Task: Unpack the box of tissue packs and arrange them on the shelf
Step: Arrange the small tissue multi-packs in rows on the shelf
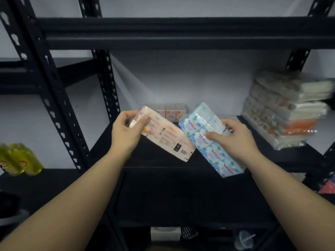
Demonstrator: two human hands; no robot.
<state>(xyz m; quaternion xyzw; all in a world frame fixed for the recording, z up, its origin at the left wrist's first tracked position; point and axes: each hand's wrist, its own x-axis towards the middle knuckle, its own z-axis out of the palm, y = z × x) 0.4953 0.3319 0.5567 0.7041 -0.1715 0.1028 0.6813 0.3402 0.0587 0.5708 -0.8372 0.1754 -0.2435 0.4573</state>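
Observation:
My left hand [126, 132] grips the far end of a pink tissue pack [168, 138], held tilted above the black shelf board [154, 160], its barcode end toward me. My right hand [235, 138] holds a blue-and-white tissue pack [199, 127], also tilted, just right of the pink one; the two packs nearly touch. At the back of the shelf stands a row of small pink-and-orange tissue packs [170, 111], partly hidden behind the held packs. The box is not in view.
A stack of wrapped tissue packs [282, 109] fills the shelf's right end. A black crossbeam [181, 33] runs overhead and perforated black uprights [107, 84] stand left. Yellow bottles [18, 160] sit on the neighbouring shelf at left. Lower shelves hold dim items.

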